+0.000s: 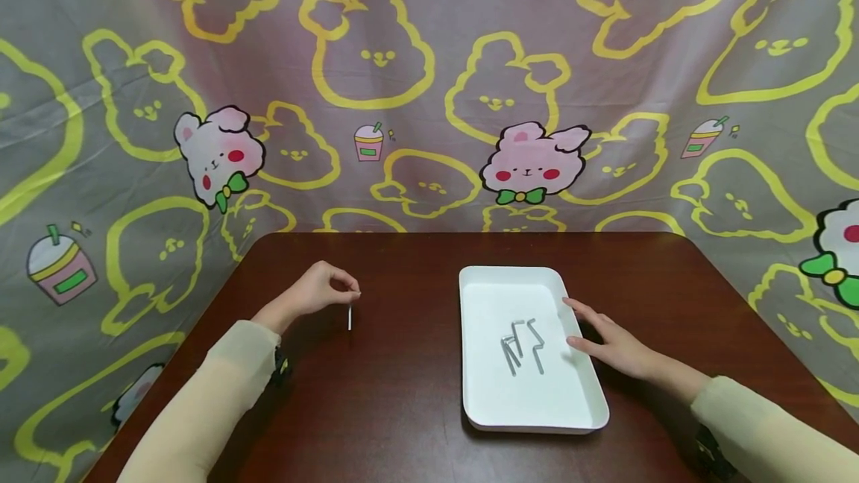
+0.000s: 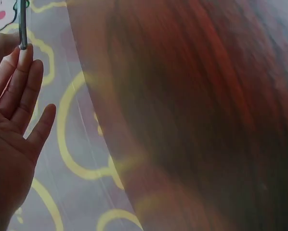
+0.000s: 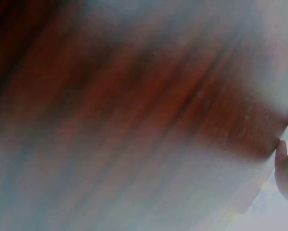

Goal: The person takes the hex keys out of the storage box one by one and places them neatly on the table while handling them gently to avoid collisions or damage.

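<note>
My left hand (image 1: 326, 289) is over the left part of the table, pinching a thin metal hex key (image 1: 350, 317) between thumb and fingertips. It hangs down from the pinch in the head view. In the left wrist view the shiny hex key (image 2: 22, 24) runs out of the top edge, and the other fingers are spread loosely. Several grey L-shaped hex keys (image 1: 539, 358) lie loosely grouped inside a white rectangular tray (image 1: 530, 408). At the tray's right side, my right hand (image 1: 614, 345) has its fingertips and thumb tip at the rim, fingers relaxed.
Under everything is a dark reddish-brown table (image 1: 396, 393) with rounded far corners. A grey curtain (image 1: 416, 125) printed with yellow outlines and cartoon rabbits hangs behind it and along both sides. The right wrist view shows mostly blurred tabletop.
</note>
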The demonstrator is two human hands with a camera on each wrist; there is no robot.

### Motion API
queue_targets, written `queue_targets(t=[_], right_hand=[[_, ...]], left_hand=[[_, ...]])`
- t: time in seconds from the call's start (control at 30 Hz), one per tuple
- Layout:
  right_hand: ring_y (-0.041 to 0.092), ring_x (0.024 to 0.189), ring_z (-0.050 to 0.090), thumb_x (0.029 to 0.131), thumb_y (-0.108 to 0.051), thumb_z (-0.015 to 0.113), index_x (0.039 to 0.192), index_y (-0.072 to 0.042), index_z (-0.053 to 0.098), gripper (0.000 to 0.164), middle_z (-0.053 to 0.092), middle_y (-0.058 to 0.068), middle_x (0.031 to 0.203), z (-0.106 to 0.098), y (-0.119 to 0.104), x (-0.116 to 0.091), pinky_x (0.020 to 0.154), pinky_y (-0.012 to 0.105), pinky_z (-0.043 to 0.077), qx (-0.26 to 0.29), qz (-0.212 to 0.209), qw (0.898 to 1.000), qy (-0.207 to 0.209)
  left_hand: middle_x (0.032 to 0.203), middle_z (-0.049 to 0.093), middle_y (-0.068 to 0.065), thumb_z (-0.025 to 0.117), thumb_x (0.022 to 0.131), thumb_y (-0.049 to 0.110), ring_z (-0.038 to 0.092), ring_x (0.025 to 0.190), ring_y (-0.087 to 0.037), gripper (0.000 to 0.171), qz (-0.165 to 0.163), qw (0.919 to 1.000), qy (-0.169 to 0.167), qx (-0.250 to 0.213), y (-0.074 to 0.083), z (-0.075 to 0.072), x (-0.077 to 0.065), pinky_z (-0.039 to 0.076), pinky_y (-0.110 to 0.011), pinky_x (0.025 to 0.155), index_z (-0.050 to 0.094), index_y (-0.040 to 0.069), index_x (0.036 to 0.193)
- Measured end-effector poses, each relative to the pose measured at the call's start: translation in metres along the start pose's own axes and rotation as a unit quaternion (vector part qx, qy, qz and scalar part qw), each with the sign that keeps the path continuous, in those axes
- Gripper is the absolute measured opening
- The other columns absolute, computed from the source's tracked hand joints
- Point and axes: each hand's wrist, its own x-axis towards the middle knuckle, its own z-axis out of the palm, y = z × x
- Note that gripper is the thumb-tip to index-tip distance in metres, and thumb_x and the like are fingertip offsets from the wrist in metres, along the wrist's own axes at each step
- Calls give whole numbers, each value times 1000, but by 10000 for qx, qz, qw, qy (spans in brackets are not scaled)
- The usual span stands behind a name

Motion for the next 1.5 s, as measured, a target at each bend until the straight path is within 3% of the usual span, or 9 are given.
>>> queue_targets(t=[0.27,0.6,0.83,1.0,1.5], right_hand=[[41,122,40,93,-39,63,153,-23,26,72,45,21,137,-1,0,0,87,59,40,-22,40,10000,-11],[42,121,41,93,-39,63,153,-21,27,72,45,22,136,0,-2,-1,88,59,40,-12,55,10000,-11],[41,122,41,94,-40,63,153,-22,26,72,45,22,137,0,0,0,89,59,39,-15,8,10000,10],[40,121,41,94,-39,63,153,-20,27,72,46,21,136,0,1,0,89,58,39,-23,-48,10000,31],[39,121,41,94,-39,63,153,-20,28,71,48,19,134,1,2,0,88,57,39,-85,-115,9999,78]], left_hand=[[86,72,0,77,83,7,61,77,-17,7,-203,9998,11,-32,-11,-2,-9,49,-33,72,76,3,89],[77,68,4,77,84,11,53,65,-15,5,-259,9994,-225,13,-27,8,-2,45,-28,60,75,7,80],[72,66,4,77,83,10,53,63,-14,8,-224,9990,-392,72,-27,18,3,46,-28,58,74,10,75],[71,66,4,77,83,10,52,62,-13,8,-375,9985,-400,79,-28,22,3,45,-28,58,74,11,75],[72,68,4,78,82,11,53,66,-14,8,-440,9975,-539,79,-29,25,6,46,-31,63,75,12,75]])
